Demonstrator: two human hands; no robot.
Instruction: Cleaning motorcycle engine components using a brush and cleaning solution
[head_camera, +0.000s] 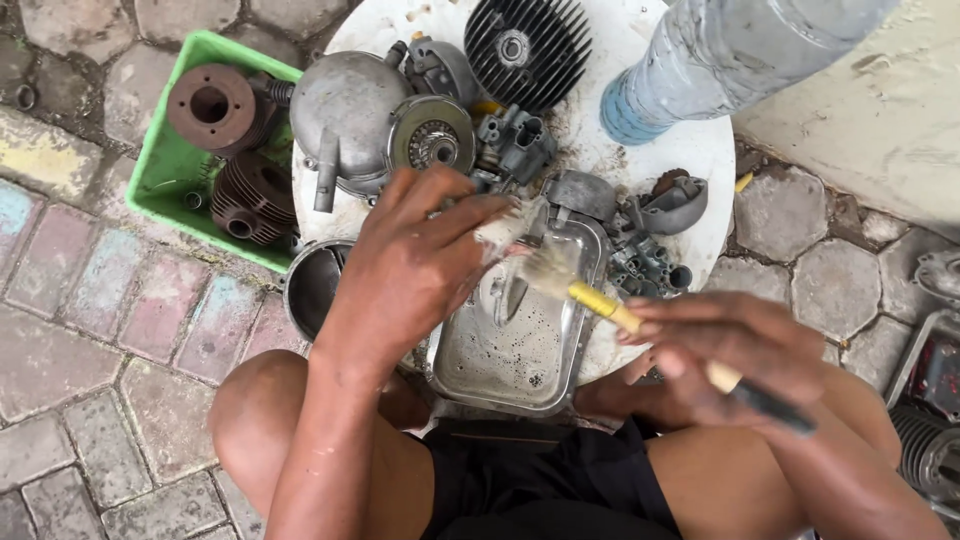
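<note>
Paintbrush (600, 300), yellow ferrule, dark handle, pale wet bristles, sits in our right hand (735, 350), fingers curled tight around the handle. Bristles touch the top edge of a dented metal cover (510, 345) that lies concave side up at the near rim of the white round tabletop (700, 140). Our left hand (415, 265) rests over the cover's left side, fingers pinching a small pale part (497, 230) just beside the bristles.

Head view, edges and room: the cover overhangs the tabletop's near edge, above our knees. Little free room on top; parts crowd the far half. A rounded grey casing (345, 115), a flywheel disc (432, 135), a black finned cylinder head (528, 45) and a carburettor body (515, 140) sit touching or just beside each other. Small grey castings (655, 235) lie right of the cover. A clear plastic bottle (720, 55) leans in from the upper right.

Left of the tabletop a green tray (165, 175) holds rusty finned cylinders (235, 150). Ground is hexagonal and rectangular paving stones (110, 330). More metal parts (930, 400) lie at the right edge.

Cover looks wet, speckled with dark grime inside.
</note>
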